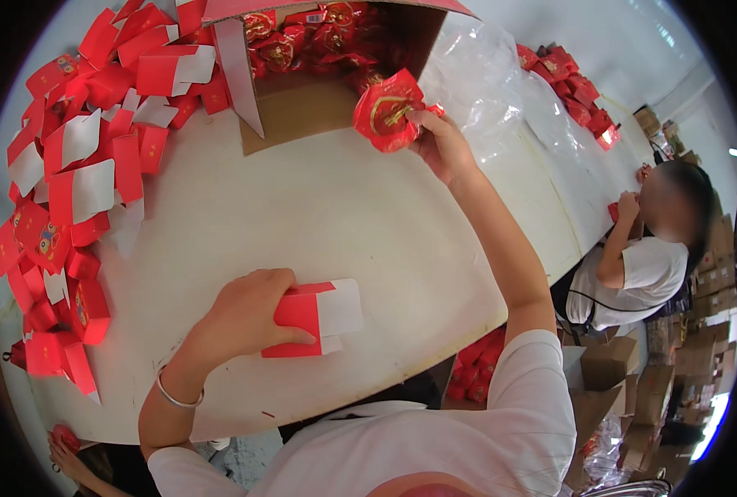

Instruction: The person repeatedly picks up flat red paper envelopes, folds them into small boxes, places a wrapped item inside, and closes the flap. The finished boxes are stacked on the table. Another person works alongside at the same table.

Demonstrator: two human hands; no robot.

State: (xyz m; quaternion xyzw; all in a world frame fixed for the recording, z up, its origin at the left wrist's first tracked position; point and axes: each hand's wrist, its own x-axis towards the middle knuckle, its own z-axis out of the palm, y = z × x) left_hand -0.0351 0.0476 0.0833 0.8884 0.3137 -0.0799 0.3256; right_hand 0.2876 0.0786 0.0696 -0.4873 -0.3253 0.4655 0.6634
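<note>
My left hand (252, 315) is closed around a small red paper box (302, 319), whose white end flaps stand open toward the right. Between the thumb and fingers of my right hand (443, 145) is a red wrapped packet (385, 112) with a gold pattern, held up in front of an open cardboard carton (290, 137). Inside that carton lie several more red packets (335, 50) of the same look. Part of the held packet overlaps the carton's right front edge.
A heap of red boxes with white flaps (79, 186) covers the table's left side. Clear plastic sheeting (476, 83) lies right of the carton, with more red packets (571, 87) beyond. A co-worker (650, 248) sits at right; another person's hand (70, 464) shows lower left. Cartons (609, 364) stand behind.
</note>
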